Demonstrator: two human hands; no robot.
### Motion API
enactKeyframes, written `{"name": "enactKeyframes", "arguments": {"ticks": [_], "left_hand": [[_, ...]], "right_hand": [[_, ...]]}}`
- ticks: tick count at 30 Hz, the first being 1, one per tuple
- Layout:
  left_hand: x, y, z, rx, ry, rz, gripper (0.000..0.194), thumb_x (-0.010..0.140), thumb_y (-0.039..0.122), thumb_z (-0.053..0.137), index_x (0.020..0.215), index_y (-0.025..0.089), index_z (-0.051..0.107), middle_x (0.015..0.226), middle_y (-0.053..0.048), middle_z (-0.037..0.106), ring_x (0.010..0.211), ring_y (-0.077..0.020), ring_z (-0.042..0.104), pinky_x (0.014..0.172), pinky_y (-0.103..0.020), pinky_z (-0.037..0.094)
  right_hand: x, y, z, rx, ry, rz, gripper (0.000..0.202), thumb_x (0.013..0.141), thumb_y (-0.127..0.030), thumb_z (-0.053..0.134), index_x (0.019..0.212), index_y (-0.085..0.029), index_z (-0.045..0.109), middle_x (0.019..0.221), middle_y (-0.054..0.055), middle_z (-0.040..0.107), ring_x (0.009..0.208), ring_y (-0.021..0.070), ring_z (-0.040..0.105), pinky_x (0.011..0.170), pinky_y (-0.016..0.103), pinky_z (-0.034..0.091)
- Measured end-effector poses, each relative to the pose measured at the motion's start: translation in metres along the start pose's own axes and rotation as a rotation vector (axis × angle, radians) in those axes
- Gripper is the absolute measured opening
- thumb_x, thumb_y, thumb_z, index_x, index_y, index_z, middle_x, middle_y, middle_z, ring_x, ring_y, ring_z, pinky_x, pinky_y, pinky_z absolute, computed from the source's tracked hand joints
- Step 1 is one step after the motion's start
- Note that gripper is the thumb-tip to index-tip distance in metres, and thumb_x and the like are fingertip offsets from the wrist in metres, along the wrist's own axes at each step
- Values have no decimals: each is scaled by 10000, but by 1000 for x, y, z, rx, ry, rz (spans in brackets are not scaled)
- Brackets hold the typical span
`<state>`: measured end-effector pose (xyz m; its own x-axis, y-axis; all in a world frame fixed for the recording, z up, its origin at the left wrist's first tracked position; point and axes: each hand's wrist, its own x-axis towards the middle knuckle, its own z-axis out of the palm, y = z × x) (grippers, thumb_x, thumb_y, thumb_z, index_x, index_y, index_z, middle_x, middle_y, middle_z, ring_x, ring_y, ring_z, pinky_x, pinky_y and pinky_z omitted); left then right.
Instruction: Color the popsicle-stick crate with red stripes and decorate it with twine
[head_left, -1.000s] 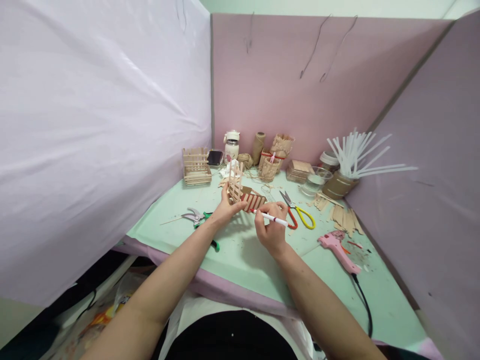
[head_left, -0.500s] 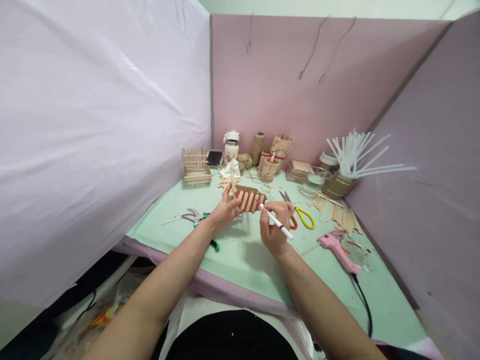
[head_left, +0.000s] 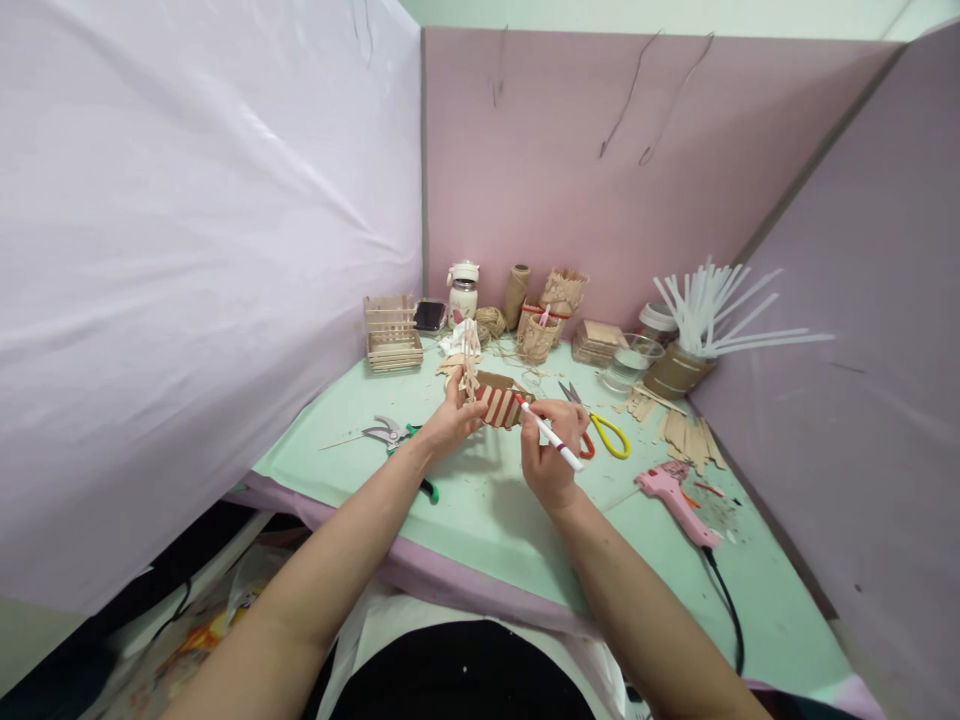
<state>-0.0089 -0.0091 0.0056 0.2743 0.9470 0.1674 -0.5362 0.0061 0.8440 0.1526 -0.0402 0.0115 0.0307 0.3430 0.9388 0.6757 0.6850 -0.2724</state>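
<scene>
two bare hands, left (head_left: 454,422) pinching striped wooden-slat basket (head_left: 501,405), right (head_left: 553,445) pinching smooth white marker (head_left: 559,447)

I can't read any text, label, brand, number or sign through this camera. The white felt-tip marker (head_left: 555,442) between my right fingers (head_left: 551,412) and the striped craft-stick box (head_left: 499,406) in my left fingers (head_left: 469,412) give me no legible lettering. Pinkish print on the drink bottle (head_left: 463,296), beyond my left fingers, is too small to make out.
</scene>
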Motion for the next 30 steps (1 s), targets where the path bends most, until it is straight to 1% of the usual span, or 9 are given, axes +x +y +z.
{"name": "enactKeyframes", "arguments": {"ticks": [7,12,17,19,26,30], "left_hand": [[0,1,-2,14,-5,-14,1035,711,280,777,1480,440,105,1394,-63,511,1241,-256,553,1087,-508,358],[2,-1,-4,5,4,-8,1054,700,276,785,1484,435,98,1441,-67,473,1270,-265,529,1088,-502,370],[3,-2,-5,20,31,-7,1025,711,308,781,1482,420,114,1460,-64,453,1301,-263,497,1085,-482,385],[3,-2,-5,28,36,-14,1004,716,310,777,1478,419,134,1464,-58,449,1309,-259,489,1089,-476,381],[2,0,-3,42,35,-29,1007,717,302,774,1483,418,130,1460,-69,455,1293,-263,509,1095,-492,372],[1,1,0,49,65,-8,1031,701,296,785,1488,410,129,1486,-82,424,1316,-285,486,1092,-501,376]], "right_hand": [[-1,-3,-1,59,-77,32,80,847,-154,522,808,-216,492,731,-20,606,703,153,572,870,391,346],[0,-5,-2,33,-57,33,59,849,-155,519,843,-213,511,777,0,622,744,164,585,859,385,346],[1,-7,-2,70,-124,0,110,839,-141,526,774,-214,475,687,-36,582,655,137,555,862,382,349],[1,-7,-2,73,-131,-8,116,839,-142,525,766,-214,471,679,-39,575,648,134,550,862,381,350],[1,-4,-1,4,-100,-8,60,847,-156,519,863,-213,509,784,7,623,755,168,578,846,380,351],[2,-6,-1,1,-126,-19,87,845,-153,522,794,-215,488,711,-24,595,678,148,556,852,380,344]]}}
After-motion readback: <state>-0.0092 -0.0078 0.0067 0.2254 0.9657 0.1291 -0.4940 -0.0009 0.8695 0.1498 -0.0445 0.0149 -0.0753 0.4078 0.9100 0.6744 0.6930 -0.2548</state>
